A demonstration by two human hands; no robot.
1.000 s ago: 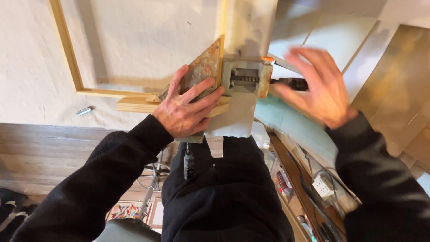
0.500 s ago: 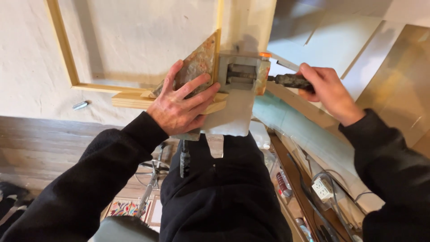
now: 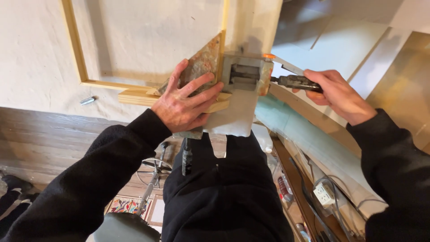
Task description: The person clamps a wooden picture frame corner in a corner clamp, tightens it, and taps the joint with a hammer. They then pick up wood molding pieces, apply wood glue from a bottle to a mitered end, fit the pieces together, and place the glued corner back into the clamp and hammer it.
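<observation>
My left hand [image 3: 186, 105] lies flat with spread fingers on a worn triangular metal square [image 3: 201, 62] and a short wooden block [image 3: 134, 96], pressing them at the corner of a pale wooden frame [image 3: 74, 49]. A grey metal clamp device [image 3: 244, 74] with an orange tip sits against the frame's right corner. My right hand [image 3: 338, 94] is closed around the clamp's dark handle [image 3: 293, 81], out to the right of the device.
The frame lies on a white cloth-covered table [image 3: 36, 67], with a small metal bolt [image 3: 87, 101] near its edge. Rolled pale sheets [image 3: 313, 143], a white power strip [image 3: 324, 193] and cables sit on shelves at lower right. A wooden floor lies below.
My right hand came in from the right and closed on the clamp's handle. My left hand has stayed pressed on the square and the wood.
</observation>
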